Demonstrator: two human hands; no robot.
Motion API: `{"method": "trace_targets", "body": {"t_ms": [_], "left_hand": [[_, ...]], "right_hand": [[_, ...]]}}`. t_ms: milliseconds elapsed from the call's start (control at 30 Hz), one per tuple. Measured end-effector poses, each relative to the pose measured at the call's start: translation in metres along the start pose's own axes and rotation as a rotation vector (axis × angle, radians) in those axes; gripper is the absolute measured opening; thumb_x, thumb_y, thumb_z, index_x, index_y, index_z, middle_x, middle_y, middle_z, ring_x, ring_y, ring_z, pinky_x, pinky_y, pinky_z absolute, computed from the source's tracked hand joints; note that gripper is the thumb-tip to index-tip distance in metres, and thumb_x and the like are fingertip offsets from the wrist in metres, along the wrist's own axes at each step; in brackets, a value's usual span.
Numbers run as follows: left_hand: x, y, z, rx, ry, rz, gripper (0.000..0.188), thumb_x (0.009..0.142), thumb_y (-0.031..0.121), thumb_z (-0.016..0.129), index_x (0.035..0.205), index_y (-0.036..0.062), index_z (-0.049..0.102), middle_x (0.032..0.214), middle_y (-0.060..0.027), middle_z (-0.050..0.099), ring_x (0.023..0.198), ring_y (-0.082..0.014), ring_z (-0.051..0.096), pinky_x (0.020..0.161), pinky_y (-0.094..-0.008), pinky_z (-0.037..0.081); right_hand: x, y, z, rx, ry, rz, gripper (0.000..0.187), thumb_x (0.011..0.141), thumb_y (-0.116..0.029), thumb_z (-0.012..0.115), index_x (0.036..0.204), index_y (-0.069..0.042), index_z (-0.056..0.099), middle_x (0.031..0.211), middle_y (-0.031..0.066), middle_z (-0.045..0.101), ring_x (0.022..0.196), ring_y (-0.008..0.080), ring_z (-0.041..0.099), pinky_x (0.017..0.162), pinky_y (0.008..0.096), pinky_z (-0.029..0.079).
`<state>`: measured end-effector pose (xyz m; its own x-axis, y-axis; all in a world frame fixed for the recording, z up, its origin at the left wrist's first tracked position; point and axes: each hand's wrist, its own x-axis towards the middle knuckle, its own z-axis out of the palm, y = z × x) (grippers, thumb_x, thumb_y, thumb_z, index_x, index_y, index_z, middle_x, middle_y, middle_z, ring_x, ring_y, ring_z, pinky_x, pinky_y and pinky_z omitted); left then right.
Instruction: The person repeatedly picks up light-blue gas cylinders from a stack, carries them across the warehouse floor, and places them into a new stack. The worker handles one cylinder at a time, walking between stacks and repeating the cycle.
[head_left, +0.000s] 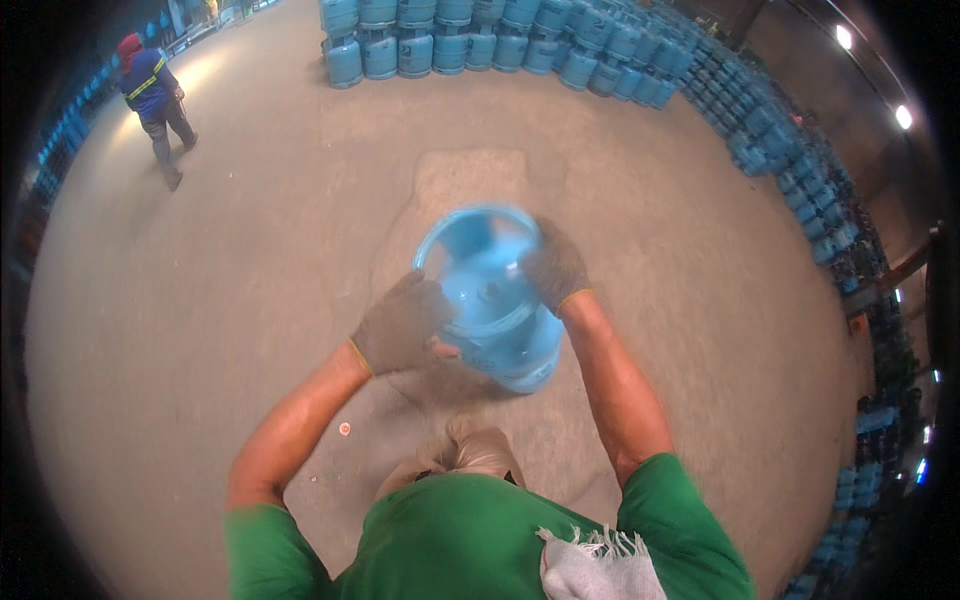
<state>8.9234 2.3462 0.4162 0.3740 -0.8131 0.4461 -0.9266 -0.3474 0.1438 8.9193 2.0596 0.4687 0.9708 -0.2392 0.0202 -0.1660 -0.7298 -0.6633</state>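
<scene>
A light-blue gas cylinder (530,355) is in front of me, tilted, with its round collar toward me and its body slanting down to the right. My left hand (403,325), in a dark work glove with a yellow cuff edge, is closed on the left side of the collar. On the collar's right side my right hand (553,265), gloved the same way, grips the rim. Both gloves and the collar are a little blurred, and most of my fingertips are hidden. Whether the cylinder's base touches the floor I cannot tell.
Stacked blue gas cylinders (450,50) line the far side, and more cylinders (765,130) curve down the right. A person (152,95) in a dark blue jacket and red head covering walks at the far left. Small round bits (345,429) lie on the concrete floor (250,250).
</scene>
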Motion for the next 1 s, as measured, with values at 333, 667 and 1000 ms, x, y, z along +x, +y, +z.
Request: {"method": "trace_targets", "body": {"t_ms": [333, 667, 1000], "left_hand": [[0.237, -0.160, 0.062, -0.185, -0.349, -0.783, 0.065, 0.094, 0.070, 0.068, 0.106, 0.0073, 0.081, 0.106, -0.0236, 0.079, 0.102, -0.0438, 0.075, 0.088, -0.0525, 0.057], [0.388, -0.386, 0.153, -0.875, 0.089, -1.335, 0.039, 0.096, 0.042, 0.079, 0.093, 0.0035, 0.080, 0.077, -0.0091, 0.068, 0.067, -0.0201, 0.060, 0.064, -0.0401, 0.047], [0.433, -0.641, 0.144, -1.139, 0.003, -1.068, 0.051, 0.107, 0.059, 0.065, 0.094, 0.0095, 0.064, 0.074, -0.0057, 0.058, 0.059, -0.0179, 0.055, 0.056, -0.0342, 0.047]], "right_hand": [[0.161, 0.228, 0.042, 0.653, 0.022, 0.507, 0.067, 0.104, -0.037, 0.075, 0.152, 0.006, 0.059, 0.146, 0.0207, 0.067, 0.136, 0.0305, 0.064, 0.117, 0.0429, 0.049], [0.318, 0.148, 0.129, 0.324, 0.187, -0.185, 0.078, 0.096, -0.044, 0.082, 0.147, 0.009, 0.057, 0.151, 0.0339, 0.058, 0.142, 0.0468, 0.055, 0.120, 0.0540, 0.043], [0.692, -0.001, 0.106, 0.358, -0.035, -0.211, 0.074, 0.090, -0.028, 0.075, 0.153, 0.007, 0.056, 0.137, 0.0302, 0.069, 0.125, 0.0432, 0.068, 0.113, 0.0455, 0.051]]}}
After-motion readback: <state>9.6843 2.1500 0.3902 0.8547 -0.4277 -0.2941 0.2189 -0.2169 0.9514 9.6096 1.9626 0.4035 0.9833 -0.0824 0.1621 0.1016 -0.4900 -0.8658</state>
